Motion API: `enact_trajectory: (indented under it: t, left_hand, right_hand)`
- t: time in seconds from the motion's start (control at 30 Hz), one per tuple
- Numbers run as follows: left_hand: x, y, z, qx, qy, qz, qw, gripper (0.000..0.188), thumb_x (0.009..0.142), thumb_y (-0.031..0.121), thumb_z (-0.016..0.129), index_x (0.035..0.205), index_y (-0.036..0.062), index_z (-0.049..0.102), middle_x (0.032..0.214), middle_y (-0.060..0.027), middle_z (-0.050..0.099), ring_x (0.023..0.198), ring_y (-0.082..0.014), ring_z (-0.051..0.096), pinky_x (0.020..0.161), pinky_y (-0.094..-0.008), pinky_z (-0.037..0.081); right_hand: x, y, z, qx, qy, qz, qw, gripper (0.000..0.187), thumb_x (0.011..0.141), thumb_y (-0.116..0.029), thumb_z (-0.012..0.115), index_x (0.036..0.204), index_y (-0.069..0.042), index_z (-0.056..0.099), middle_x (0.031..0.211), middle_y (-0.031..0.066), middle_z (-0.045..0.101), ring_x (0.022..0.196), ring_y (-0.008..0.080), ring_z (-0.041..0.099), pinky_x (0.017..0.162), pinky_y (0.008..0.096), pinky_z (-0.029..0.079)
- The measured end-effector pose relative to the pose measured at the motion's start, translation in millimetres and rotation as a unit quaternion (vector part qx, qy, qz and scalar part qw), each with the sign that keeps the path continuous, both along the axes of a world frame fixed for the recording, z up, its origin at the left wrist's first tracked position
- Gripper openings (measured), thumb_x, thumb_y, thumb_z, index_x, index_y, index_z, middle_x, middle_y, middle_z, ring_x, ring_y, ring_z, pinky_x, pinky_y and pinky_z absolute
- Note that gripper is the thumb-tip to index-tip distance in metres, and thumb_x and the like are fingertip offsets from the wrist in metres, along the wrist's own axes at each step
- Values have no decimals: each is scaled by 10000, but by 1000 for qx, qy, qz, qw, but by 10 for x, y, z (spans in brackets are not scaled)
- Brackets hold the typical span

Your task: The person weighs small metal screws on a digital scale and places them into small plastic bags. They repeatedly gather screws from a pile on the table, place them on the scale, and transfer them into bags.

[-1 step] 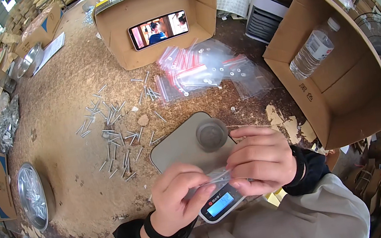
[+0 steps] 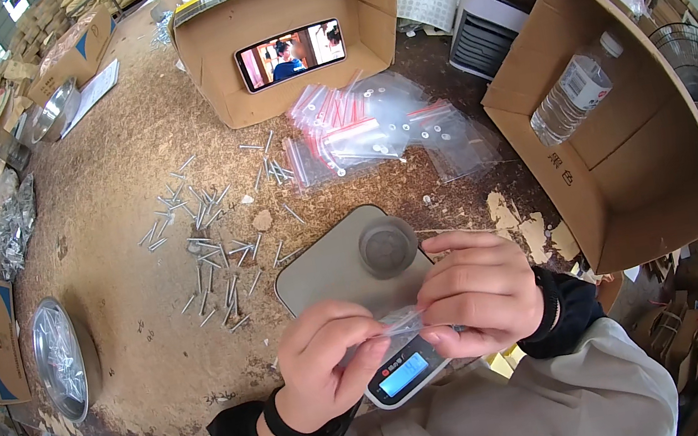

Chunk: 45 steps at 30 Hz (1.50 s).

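Note:
Between my two hands a small clear plastic bag (image 2: 402, 324) is stretched over the front part of a digital kitchen scale (image 2: 314, 272). My left hand (image 2: 325, 362) pinches one end of it between thumb and fingers. Its other end is gripped by my right hand (image 2: 480, 296), fingers curled and thumb beneath. Whatever is inside the bag is too small to tell. A small grey round cup (image 2: 388, 248) stands on the scale's platform, just beyond the bag. The lit display (image 2: 403, 375) shows below my fingers.
Loose screws or nails (image 2: 209, 251) lie scattered left of the scale. Zip bags with red strips (image 2: 354, 136) are heaped beyond it. A phone (image 2: 291, 56) leans inside a cardboard box (image 2: 201, 49). Another box (image 2: 644, 159) at right holds a water bottle (image 2: 573, 95). A metal bowl (image 2: 45, 361) sits left.
The bag has shifted slightly between my fingertips, and its film looks a little flatter and wider. Both hands stay in nearly the same place.

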State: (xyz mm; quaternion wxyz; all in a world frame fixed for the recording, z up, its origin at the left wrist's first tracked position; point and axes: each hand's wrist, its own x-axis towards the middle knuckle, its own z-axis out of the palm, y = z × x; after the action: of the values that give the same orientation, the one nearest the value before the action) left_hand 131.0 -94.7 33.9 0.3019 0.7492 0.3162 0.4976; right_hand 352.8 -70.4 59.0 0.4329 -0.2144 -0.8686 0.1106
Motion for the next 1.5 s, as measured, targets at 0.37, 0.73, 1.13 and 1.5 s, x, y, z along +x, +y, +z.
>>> enact_trajectory:
  t: [0.37,0.73,1.13,1.5]
  left_hand:
    - [46,41,-15,78,29,-64,994,127,808,61,724,880,47,620,765,-64,618,589,-239,598,526,-342,454]
    - [59,25,-106,46,22,-99,994,120,830,84,712,904,59,620,734,-72,572,548,-251,550,492,-356,415]
    - [-82,32,48,-75,-46,-58,994,94,903,89,650,852,15,622,695,-74,560,563,-187,538,511,-315,384]
    - [-1131,362,-158,-81,-382,163,906,281,1038,280,512,1098,31,629,1042,-62,682,927,-125,644,832,-270,491]
  right_hand:
    - [-99,-14,-60,-116,50,83,989,124,749,-63,738,828,-78,645,726,50,606,632,253,618,625,353,531]
    - [-107,-67,-56,-251,66,98,961,146,737,-20,710,772,-79,581,690,47,551,589,264,555,504,368,403]
    - [-79,-46,-11,-220,95,109,965,159,751,8,706,728,-66,567,672,49,549,574,255,544,502,366,403]
    - [-42,-7,-60,-181,113,86,973,195,776,7,738,719,-57,562,635,40,530,548,237,542,503,356,416]
